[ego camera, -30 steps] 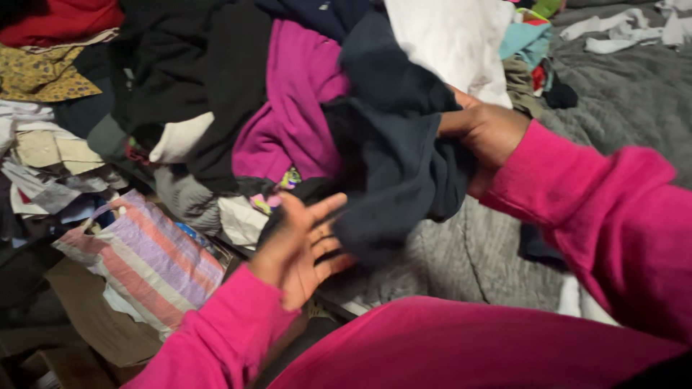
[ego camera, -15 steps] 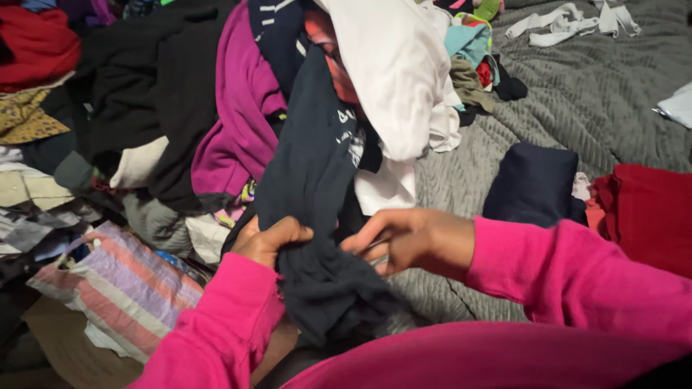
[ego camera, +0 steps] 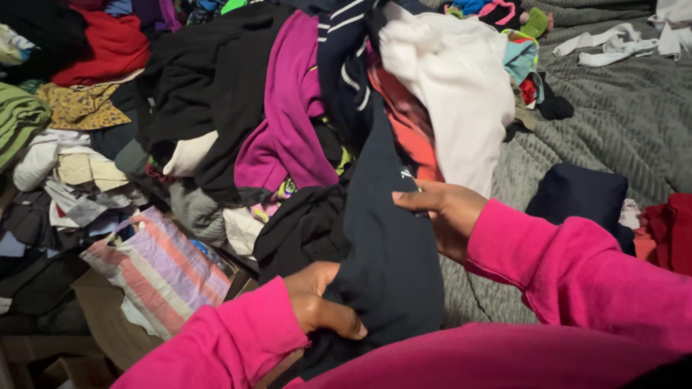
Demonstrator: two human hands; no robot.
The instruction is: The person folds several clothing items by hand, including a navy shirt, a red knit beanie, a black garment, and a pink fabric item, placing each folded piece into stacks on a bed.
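The person was mid-way through drawing a dark navy garment (ego camera: 389, 252) out of the clothes pile (ego camera: 288, 108), its top end caught under a white garment (ego camera: 461, 94). The left hand (ego camera: 317, 306) clenched its lower edge; above that grip, the right hand (ego camera: 447, 209) pinched it. Freeing it seemingly called for a further pull.

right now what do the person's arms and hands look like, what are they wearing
Both arms are covered to the wrist by long, bright pink sleeves of a soft, fleecy-looking top, with ribbed cuffs. The left hand and the right hand are bare: no gloves show, and no watch or bracelet shows either. Any ring is too small to tell.
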